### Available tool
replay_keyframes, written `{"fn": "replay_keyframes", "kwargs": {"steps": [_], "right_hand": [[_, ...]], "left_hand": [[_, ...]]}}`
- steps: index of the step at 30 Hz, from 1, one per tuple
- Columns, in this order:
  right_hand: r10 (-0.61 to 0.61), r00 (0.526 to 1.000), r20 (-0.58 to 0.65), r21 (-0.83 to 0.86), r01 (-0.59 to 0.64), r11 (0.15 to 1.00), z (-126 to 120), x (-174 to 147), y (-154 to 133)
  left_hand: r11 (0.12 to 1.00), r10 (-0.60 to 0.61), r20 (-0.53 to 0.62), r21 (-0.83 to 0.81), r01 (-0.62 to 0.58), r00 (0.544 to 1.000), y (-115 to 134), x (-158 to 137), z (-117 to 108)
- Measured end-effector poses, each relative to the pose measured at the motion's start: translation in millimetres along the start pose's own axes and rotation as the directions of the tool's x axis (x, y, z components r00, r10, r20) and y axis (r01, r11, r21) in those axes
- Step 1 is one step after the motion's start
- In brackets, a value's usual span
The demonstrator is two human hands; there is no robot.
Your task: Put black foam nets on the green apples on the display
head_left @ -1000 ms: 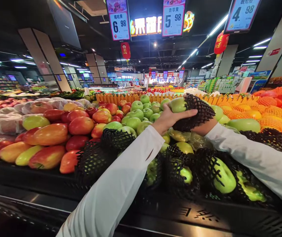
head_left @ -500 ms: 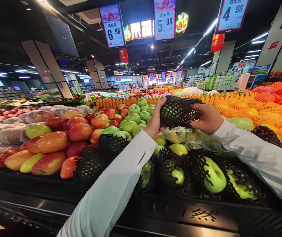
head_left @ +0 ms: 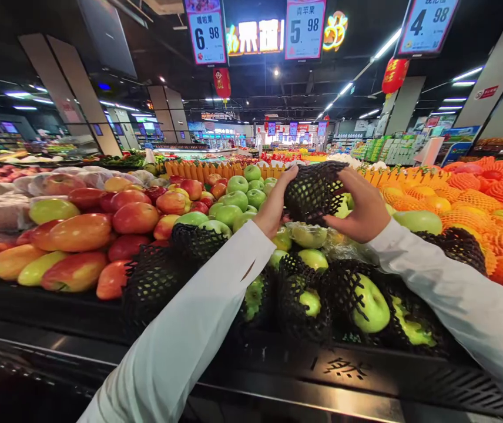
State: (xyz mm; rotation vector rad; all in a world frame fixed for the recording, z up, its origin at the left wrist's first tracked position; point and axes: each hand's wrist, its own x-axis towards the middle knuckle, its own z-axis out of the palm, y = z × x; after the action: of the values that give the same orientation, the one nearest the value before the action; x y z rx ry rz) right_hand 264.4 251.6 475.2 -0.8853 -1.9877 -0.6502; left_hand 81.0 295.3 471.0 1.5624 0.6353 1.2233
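A green apple in a black foam net [head_left: 311, 192] is held up above the green apples, mostly hidden by the mesh. My left hand [head_left: 274, 205] closes on its left side, thumb pointing up. Around its right end curves my right hand [head_left: 362, 205], fingertips at the top of the net and thumb at the lower edge, with a gap before the palm. Just below lie a plastic-wrapped green apple [head_left: 308, 235] and several green apples in black nets, one largely exposed [head_left: 370, 304].
Red and yellow apples [head_left: 79, 232] are heaped on the left, with loose green apples [head_left: 234, 200] behind my left hand. Orange-netted fruit [head_left: 476, 211] fills the right side. A black display edge [head_left: 278, 358] runs along the front; price screens [head_left: 304, 29] hang overhead.
My right hand's fingers have spread and drawn back from the net, widening the gap between thumb and fingers. My left hand keeps its hold. The view has shifted slightly.
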Motion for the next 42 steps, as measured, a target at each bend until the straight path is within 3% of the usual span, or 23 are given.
{"fn": "replay_keyframes", "kwargs": {"steps": [4, 9, 12, 15, 17, 19, 23, 30, 36, 39, 42], "right_hand": [[0.078, 0.992, 0.097, 0.004, -0.079, 0.997, 18.1, -6.5, 8.8], [0.136, 0.979, 0.152, 0.098, -0.152, 0.984, 18.2, -8.3, 20.2], [0.192, 0.967, 0.166, 0.154, -0.218, 0.964, 15.4, -7.0, 27.2], [0.279, 0.944, 0.175, 0.150, -0.306, 0.940, 17.4, -6.9, 31.4], [0.325, 0.932, 0.164, 0.132, -0.347, 0.929, 21.1, -7.7, 32.6], [0.335, 0.933, 0.129, 0.117, -0.350, 0.930, 24.9, -8.3, 33.0], [0.310, 0.949, 0.047, 0.067, -0.313, 0.947, 29.1, -7.5, 33.8], [0.375, 0.920, 0.111, 0.215, -0.390, 0.895, 33.3, -8.7, 44.8], [0.326, 0.943, 0.061, 0.179, -0.332, 0.926, 29.1, -9.2, 42.8], [0.341, 0.934, 0.105, 0.119, -0.352, 0.928, 22.2, -6.5, 37.1], [0.344, 0.925, 0.158, 0.107, -0.362, 0.926, 14.9, -4.2, 34.6]], "left_hand": [[0.998, -0.054, 0.141, -0.014, 0.056, 0.988, -3.5, -1.8, -0.4], [0.974, -0.011, 0.094, 0.227, -0.011, 0.995, -7.3, 1.5, -9.2], [0.897, 0.168, 0.014, 0.413, -0.159, 0.986, -3.3, 1.4, -13.6], [0.775, 0.403, -0.023, 0.541, -0.327, 0.915, 1.7, -0.2, -14.3], [0.733, 0.460, 0.005, 0.562, -0.383, 0.888, 3.2, -0.8, -13.2], [0.741, 0.450, 0.035, 0.544, -0.395, 0.892, 3.1, -0.8, -11.7], [0.854, 0.348, 0.051, 0.394, -0.339, 0.936, 2.1, -0.9, -9.0], [0.918, 0.288, -0.004, 0.286, -0.275, 0.958, 2.2, -1.5, -6.4], [0.902, 0.284, 0.003, 0.340, -0.268, 0.959, 0.9, 1.9, -6.1], [0.882, 0.323, -0.025, 0.370, -0.291, 0.946, 0.2, 4.2, -6.8], [0.857, 0.360, 0.026, 0.385, -0.342, 0.933, -2.5, 7.7, -7.8]]}}
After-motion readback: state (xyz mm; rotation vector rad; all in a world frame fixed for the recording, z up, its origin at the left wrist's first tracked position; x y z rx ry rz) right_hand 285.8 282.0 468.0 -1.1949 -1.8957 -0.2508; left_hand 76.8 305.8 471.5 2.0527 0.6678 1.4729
